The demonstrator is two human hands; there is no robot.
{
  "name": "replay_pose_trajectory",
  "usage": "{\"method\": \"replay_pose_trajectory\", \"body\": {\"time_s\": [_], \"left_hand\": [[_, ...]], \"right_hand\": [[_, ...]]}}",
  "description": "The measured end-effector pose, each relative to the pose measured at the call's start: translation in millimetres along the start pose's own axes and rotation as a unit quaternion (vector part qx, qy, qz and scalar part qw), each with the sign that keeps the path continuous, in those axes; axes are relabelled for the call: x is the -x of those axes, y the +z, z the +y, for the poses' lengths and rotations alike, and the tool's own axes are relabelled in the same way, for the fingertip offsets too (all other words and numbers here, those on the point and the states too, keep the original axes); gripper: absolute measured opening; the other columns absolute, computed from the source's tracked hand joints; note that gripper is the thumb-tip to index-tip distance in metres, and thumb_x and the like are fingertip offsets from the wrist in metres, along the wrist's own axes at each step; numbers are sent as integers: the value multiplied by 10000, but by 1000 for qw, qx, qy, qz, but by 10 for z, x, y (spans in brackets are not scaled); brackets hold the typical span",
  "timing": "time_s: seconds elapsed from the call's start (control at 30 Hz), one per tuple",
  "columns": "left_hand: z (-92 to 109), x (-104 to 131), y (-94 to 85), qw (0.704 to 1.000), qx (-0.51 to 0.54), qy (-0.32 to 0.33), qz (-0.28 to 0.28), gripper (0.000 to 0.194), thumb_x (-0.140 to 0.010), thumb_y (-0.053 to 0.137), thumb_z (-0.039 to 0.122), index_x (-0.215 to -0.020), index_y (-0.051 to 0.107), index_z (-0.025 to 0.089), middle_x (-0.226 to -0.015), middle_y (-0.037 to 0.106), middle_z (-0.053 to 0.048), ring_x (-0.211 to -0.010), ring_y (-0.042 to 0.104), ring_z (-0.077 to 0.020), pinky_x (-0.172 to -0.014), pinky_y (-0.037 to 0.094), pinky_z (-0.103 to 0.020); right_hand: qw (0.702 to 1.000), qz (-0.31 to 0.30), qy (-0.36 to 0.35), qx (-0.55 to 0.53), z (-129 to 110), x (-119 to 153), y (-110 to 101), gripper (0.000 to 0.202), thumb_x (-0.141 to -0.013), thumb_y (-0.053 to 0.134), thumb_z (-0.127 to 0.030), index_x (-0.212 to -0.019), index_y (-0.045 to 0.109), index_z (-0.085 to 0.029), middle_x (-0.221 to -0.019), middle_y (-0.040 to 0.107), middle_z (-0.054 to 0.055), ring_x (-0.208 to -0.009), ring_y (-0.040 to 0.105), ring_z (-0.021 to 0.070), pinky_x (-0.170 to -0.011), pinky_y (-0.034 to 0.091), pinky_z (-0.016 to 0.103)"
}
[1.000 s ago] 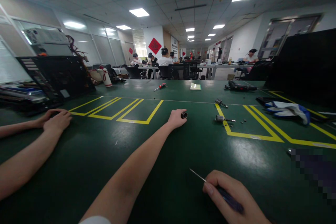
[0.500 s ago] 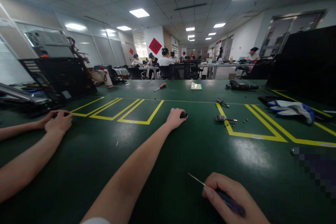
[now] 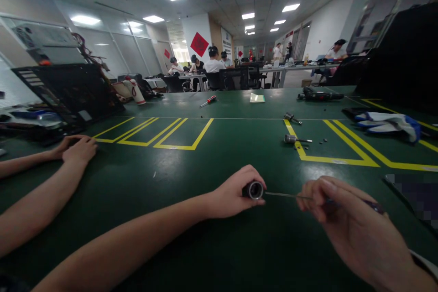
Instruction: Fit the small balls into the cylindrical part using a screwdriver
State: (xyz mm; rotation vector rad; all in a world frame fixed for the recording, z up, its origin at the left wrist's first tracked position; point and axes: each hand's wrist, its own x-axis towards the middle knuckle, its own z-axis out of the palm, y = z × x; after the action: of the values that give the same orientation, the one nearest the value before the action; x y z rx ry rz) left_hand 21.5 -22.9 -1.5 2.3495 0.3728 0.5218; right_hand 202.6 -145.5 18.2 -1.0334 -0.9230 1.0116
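My left hand (image 3: 236,194) is closed around a short dark hollow cylinder (image 3: 255,190), whose open end with a bright metal rim faces me. In my right hand (image 3: 345,214) is a screwdriver (image 3: 284,195) with a thin metal shaft and a dark handle mostly covered by the fingers. Its shaft points left, and the tip is right beside the cylinder; whether they touch I cannot tell. Beyond my hands lie a metal part with a thin shaft (image 3: 297,139), a similar one (image 3: 292,118) and several small dark pieces (image 3: 320,142).
Another person's hands (image 3: 78,148) rest at the left on the green table (image 3: 178,255). Farther off are a red-handled screwdriver (image 3: 208,101), a notepad (image 3: 257,98), a black tool (image 3: 320,94) and white-blue gloves (image 3: 386,125). A dark, partly pixelated object (image 3: 415,198) lies at the right.
My left hand has drawn the cylinder back toward me and turned its open end my way. My right hand has risen and brought the screwdriver tip up to the cylinder.
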Motion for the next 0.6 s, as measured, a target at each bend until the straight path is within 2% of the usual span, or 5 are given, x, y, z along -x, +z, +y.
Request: {"method": "replay_pose_trajectory", "body": {"time_s": [0.07,0.17,0.3,0.47,0.6], "left_hand": [[118,40,55,1000,4,7,-1,235,-732,666,270,-874,520,151,-914,515,-41,-852,492,-143,-747,433,-265],[176,24,112,999,15,-41,-2,236,-726,668,269,-838,497,151,-833,528,-11,-739,488,-113,-640,412,-228],[154,-8,168,996,7,-89,12,217,-730,658,267,-817,496,154,-756,537,16,-666,490,-96,-582,380,-210],[88,-19,210,996,-51,-60,33,163,-751,624,275,-756,511,157,-731,536,19,-659,490,-97,-636,386,-231],[-84,-130,132,990,-115,-30,71,129,-762,597,254,-724,519,158,-701,535,23,-643,478,-100,-671,379,-252]], "right_hand": [[1000,-6,8,28,11,3,-3,295,-750,598,-430,-554,603,-210,-539,512,4,-563,514,148,-509,428,252],[992,-43,10,118,63,34,-45,281,-777,570,-446,-634,624,-210,-568,542,4,-545,507,139,-500,420,249],[952,-103,-41,284,109,101,-89,295,-840,495,-431,-654,595,-225,-605,573,-1,-574,540,138,-510,414,238],[911,-130,-90,380,71,164,-26,214,-865,469,-363,-731,583,-241,-678,597,-19,-630,565,130,-575,430,236],[908,-138,-88,385,25,22,71,219,-866,455,-341,-733,586,-226,-688,595,-15,-644,555,136,-582,416,255]]}}
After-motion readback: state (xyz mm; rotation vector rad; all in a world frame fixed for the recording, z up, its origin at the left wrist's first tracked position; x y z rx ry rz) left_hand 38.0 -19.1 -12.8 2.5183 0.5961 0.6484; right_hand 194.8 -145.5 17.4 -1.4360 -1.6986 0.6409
